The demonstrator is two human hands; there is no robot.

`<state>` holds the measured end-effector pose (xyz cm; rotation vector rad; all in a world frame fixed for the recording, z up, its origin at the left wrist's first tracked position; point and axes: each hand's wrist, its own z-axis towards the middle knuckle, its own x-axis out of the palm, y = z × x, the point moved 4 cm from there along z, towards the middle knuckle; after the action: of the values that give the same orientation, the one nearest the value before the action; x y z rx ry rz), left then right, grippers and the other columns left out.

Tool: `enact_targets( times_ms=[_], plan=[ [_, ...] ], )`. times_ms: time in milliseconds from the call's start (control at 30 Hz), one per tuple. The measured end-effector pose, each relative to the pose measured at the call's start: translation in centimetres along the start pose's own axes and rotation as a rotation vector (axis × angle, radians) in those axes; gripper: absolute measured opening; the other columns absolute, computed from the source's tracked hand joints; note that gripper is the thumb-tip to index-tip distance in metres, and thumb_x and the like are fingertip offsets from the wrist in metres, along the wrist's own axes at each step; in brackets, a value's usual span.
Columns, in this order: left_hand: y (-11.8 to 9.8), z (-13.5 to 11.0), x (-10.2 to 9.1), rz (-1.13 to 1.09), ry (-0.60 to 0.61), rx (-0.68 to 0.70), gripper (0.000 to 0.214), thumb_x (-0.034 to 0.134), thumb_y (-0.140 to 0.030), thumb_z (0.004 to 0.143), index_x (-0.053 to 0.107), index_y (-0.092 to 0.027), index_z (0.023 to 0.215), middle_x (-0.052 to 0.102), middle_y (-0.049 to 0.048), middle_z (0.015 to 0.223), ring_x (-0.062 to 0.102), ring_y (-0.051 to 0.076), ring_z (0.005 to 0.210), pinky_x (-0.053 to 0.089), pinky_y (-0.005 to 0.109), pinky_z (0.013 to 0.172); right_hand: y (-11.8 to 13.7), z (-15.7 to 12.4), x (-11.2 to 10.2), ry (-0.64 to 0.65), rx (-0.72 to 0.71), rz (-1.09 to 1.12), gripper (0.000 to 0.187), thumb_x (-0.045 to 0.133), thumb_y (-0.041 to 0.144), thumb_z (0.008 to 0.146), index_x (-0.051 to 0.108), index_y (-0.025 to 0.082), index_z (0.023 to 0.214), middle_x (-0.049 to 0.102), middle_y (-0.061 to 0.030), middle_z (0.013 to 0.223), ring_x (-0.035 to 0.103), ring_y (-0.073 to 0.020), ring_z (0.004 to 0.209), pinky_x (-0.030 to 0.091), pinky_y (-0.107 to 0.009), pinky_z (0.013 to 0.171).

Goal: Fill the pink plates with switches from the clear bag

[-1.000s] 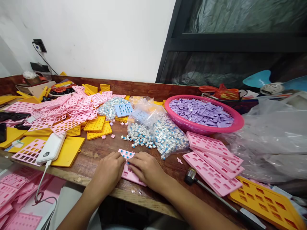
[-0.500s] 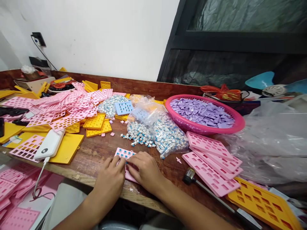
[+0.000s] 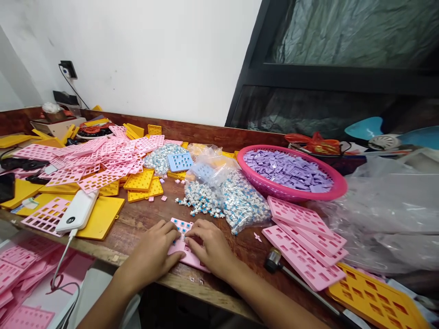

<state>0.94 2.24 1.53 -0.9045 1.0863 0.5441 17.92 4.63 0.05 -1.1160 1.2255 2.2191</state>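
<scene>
A pink keyboard plate (image 3: 192, 261) lies near the table's front edge, with small white-and-blue key switches (image 3: 185, 225) seated in its far rows. My left hand (image 3: 156, 249) holds its left side, the fingers bent over the top and the thumb on the nearer part. Opposite, my right hand (image 3: 211, 250) reaches over the right side with bent fingers and thumb close together at the switch rows. Whatever lies between those fingertips is hidden. Loose switches (image 3: 202, 196) spill just beyond the plate, beside a clear bag of switches (image 3: 243, 205).
A pink basket (image 3: 338, 188) of purple pieces stands back right. Stacked pink plates (image 3: 305, 258), a black-handled tool (image 3: 273, 259) and a yellow plate (image 3: 377, 297) lie right. Pink plates (image 3: 99, 153), yellow cases (image 3: 103, 219) and a white power bank (image 3: 77, 210) crowd the left.
My left fingers have drawn back from the middle of the plate and the left thumb has spread toward me. My right hand stays over the plate. The view has tilted slightly upward.
</scene>
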Motion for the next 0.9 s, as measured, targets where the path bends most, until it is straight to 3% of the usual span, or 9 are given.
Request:
enact_targets(
  times_ms=[300,433,500,600,667,733,800,900],
  plan=[
    [0.2,0.4,-0.1,-0.027,0.019,-0.013,0.018,0.072,-0.033,0.088,0.064,-0.022,0.100,0.064,0.0037,0.109,0.054,0.026,0.109,0.043,0.038,0.090,0.7,0.0,0.5,0.060,-0.099,-0.241,0.016,0.063,0.026,0.096,0.072,0.020,0.084,0.067,-0.0044,0.087,0.053,-0.0185,0.083,0.034,-0.033,0.073],
    [0.2,0.5,-0.1,-0.033,0.024,-0.036,0.021,0.073,-0.035,0.086,0.064,-0.024,0.102,0.064,0.0035,0.107,0.056,0.026,0.105,0.043,0.036,0.088,1.0,0.0,0.3,0.090,-0.136,-0.263,0.014,0.063,0.025,0.095,0.074,0.019,0.088,0.068,-0.0051,0.087,0.056,-0.0191,0.085,0.037,-0.032,0.076],
    [0.2,0.6,-0.2,-0.034,0.039,-0.054,0.022,0.073,-0.036,0.086,0.065,-0.024,0.102,0.065,0.0033,0.105,0.058,0.025,0.103,0.043,0.035,0.086,0.6,0.1,-1.1,0.083,-0.173,-0.166,0.012,0.065,0.025,0.093,0.075,0.020,0.096,0.070,-0.0050,0.093,0.059,-0.0187,0.089,0.040,-0.030,0.079],
    [0.4,1.8,-0.5,-0.034,0.059,-0.064,0.017,0.068,-0.037,0.089,0.065,-0.024,0.099,0.066,0.0034,0.101,0.062,0.023,0.093,0.043,0.032,0.080,-1.2,0.3,-5.3,0.031,-0.133,-0.036,0.015,0.063,0.023,0.093,0.076,0.020,0.100,0.072,-0.0052,0.098,0.063,-0.0169,0.089,0.044,-0.027,0.080],
    [0.4,3.5,-0.8,-0.011,0.030,-0.043,0.015,0.059,-0.036,0.095,0.066,-0.023,0.097,0.066,0.0045,0.099,0.063,0.021,0.089,0.043,0.031,0.076,-3.1,0.2,-8.4,0.063,-0.020,-0.083,0.014,0.064,0.020,0.089,0.077,0.020,0.093,0.074,-0.0041,0.093,0.065,-0.0169,0.084,0.044,-0.026,0.077],
    [0.1,5.7,-1.2,0.036,-0.007,0.023,0.019,0.050,-0.029,0.099,0.068,-0.022,0.096,0.066,0.0060,0.099,0.064,0.021,0.091,0.044,0.030,0.077,-5.1,-0.2,-10.4,0.201,0.138,-0.207,0.010,0.071,0.019,0.079,0.078,0.022,0.085,0.075,-0.0022,0.085,0.067,-0.0183,0.079,0.043,-0.026,0.070],
    [-0.2,8.1,-1.0,0.092,0.031,0.137,0.022,0.048,-0.018,0.096,0.070,-0.022,0.098,0.067,0.0068,0.103,0.064,0.021,0.095,0.044,0.029,0.079,-6.7,-0.7,-11.2,0.309,0.273,-0.310,0.014,0.076,0.019,0.070,0.079,0.024,0.083,0.076,-0.0014,0.081,0.068,-0.0199,0.075,0.040,-0.025,0.064],
    [-0.2,11.0,0.0,0.141,0.180,0.266,0.028,0.054,-0.009,0.087,0.072,-0.024,0.101,0.068,0.0056,0.105,0.066,0.021,0.095,0.046,0.027,0.079,-7.6,-1.0,-10.8,0.310,0.314,-0.400,0.027,0.079,0.012,0.063,0.080,0.027,0.086,0.076,-0.0020,0.084,0.070,-0.0227,0.080,0.040,-0.026,0.064]
  ],
)
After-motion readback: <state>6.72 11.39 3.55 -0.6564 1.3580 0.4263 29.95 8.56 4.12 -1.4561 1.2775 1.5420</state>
